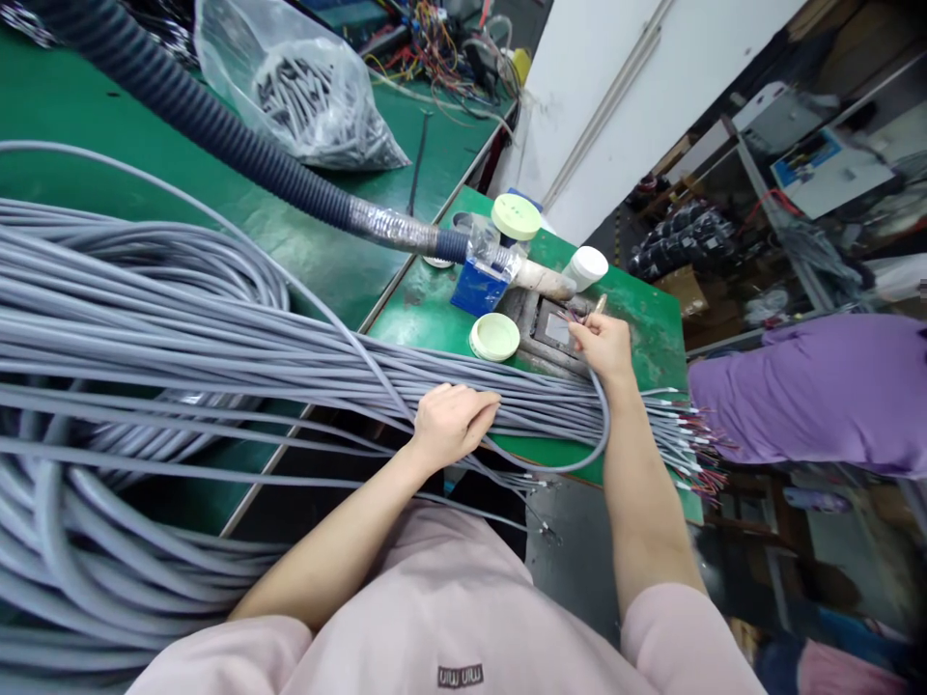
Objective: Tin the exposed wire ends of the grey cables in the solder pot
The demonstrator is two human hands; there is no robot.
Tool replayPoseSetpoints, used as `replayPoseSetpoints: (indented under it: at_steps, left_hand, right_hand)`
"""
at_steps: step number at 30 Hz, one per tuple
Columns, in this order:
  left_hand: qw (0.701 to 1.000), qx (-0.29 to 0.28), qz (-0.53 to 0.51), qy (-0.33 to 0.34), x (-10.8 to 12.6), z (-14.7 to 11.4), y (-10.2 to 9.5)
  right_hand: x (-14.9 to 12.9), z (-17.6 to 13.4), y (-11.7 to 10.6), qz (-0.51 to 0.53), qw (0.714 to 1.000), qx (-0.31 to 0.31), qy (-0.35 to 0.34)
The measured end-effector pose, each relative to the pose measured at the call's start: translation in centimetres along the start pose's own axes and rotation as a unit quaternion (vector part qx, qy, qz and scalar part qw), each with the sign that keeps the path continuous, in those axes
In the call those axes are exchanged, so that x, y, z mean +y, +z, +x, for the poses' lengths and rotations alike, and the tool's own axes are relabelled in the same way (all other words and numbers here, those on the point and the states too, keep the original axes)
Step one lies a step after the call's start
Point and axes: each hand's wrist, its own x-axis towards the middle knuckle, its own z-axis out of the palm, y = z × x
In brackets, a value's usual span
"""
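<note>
My right hand (604, 343) is closed in a pinch on the end of a grey cable (606, 425). Thin bared wires (572, 316) stick out from its fingertips, over a square pot with a shiny silvery surface, which looks like a solder pot (556, 330). From there the cable loops down and back to my left hand (453, 425), whose curled fingers close around it on top of a thick bundle of grey cables (325, 362). The inside of the left fist is hidden. Bundle ends with stripped coloured wires (699, 454) lie right of my right forearm.
A ribbed dark hose (267, 174) runs to a pale nozzle (543, 280) beside a blue box (478, 285). Around the pot stand a shallow pale-green tub (494, 337), a green lid (517, 216) and a white jar (588, 265). A plastic bag (311, 106) holds grey pieces. A person in purple (811, 396) is at right.
</note>
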Motion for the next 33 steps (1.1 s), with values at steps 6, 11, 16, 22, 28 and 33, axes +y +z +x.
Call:
replayPoseSetpoints:
  at_steps: [6,11,16,22,28,33]
  left_hand:
    - [1.0,-0.004,0.007,0.002,0.0,0.0,-0.1]
    - [1.0,-0.001,0.007,0.005,0.0,0.0,0.0]
    - [1.0,0.003,0.006,0.005,0.1,0.2,0.0]
    - [1.0,0.003,0.005,0.004,0.0,0.1,0.0]
    - [1.0,0.006,0.009,0.007,-0.1,0.1,0.0]
    - [1.0,0.001,0.009,-0.002,-0.1,0.0,0.0]
  right_hand:
    - [3.7,0.9,0.5,-0.037,0.997,0.025,0.07]
    - [4.0,1.2,0.9,-0.082,0.993,0.018,0.082]
    - [4.1,1.4,1.1,-0.134,0.988,-0.002,0.078]
    - [4.1,1.6,1.4,-0.17,0.982,-0.006,0.079]
    - [3.5,1.2,0.8,-0.089,0.992,0.014,0.091]
    - [3.4,-2.2,-3.8,0.108,0.985,0.061,0.116]
